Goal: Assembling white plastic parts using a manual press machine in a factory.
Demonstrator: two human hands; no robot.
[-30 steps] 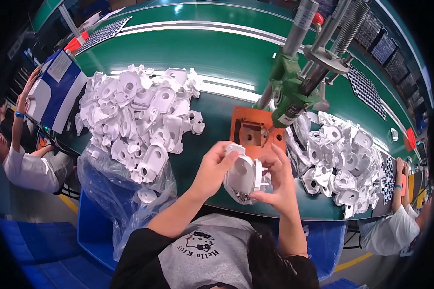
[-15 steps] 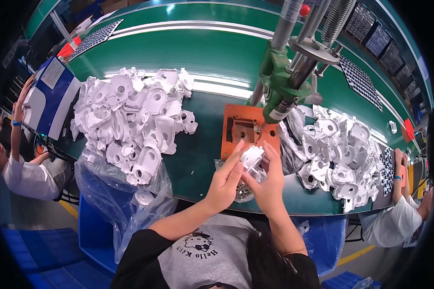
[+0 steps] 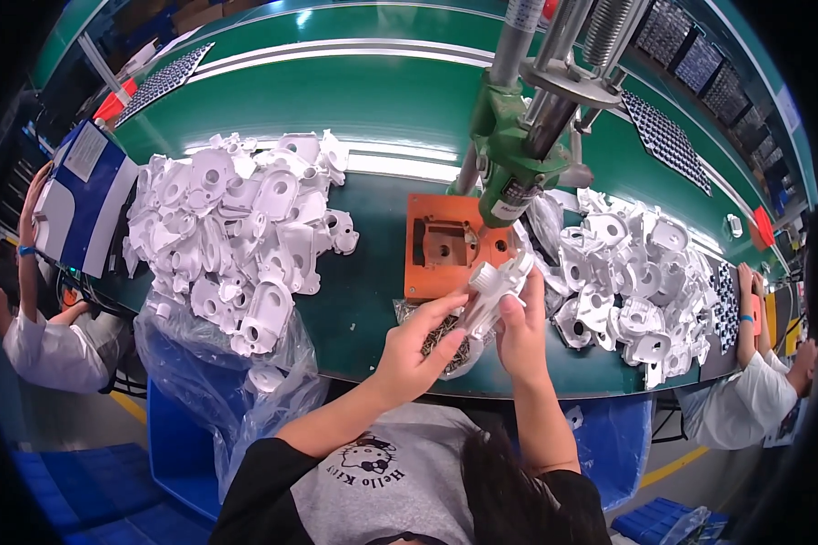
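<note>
My right hand [image 3: 523, 331] grips a white plastic housing part [image 3: 498, 289] with a ribbed round knob-like end, its thumb on the near side. My left hand [image 3: 418, 352] is just left of the part, thumb and fingers spread apart; its fingertips come close to the part, and whether they touch it I cannot tell. Beyond both hands stands an orange fixture block [image 3: 423, 272] with a recess and no part seated in it. A green press [image 3: 509, 168] with a steel column and spring rises over the block. Small metal pieces [image 3: 441, 345] lie in a clear bag, partly behind my hands.
Piles of white plastic parts lie on the left [image 3: 214, 218] and right [image 3: 645, 272] of the green table [image 3: 336, 331]. Clear plastic film [image 3: 286, 372] hangs over a blue bin [image 3: 177, 422]. Co-workers sit at both sides, beside a blue-and-white machine [image 3: 86, 200] and an orange block.
The white part has moved nearer to me and turned, now tilted up to the right. My left hand has opened away from it; my right hand keeps hold. The whole view has shifted slightly.
</note>
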